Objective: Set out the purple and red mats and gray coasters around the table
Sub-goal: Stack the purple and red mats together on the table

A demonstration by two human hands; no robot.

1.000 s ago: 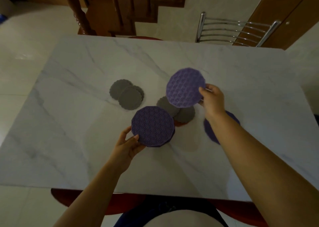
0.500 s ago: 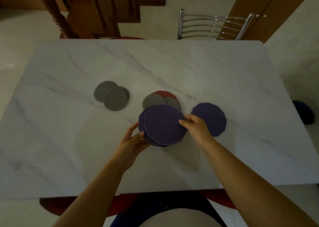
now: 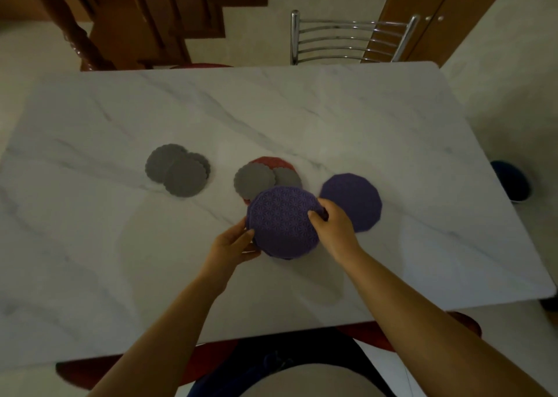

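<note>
The left hand and right hand pinch opposite rims of the stack of round purple patterned mats mid white marble table; they look light, floppy and grippy, best peeled off by the edge

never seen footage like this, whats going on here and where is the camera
There is no machine here: a person wears a camera on the head, looking down at their own hands over a marble table. The left hand and right hand grip a stack of purple mats by its edges. Another purple mat lies flat to the right. Behind the stack, two gray coasters sit on a red mat; a second pair of gray coasters overlaps further left. A metal chair stands at the far side.
</note>
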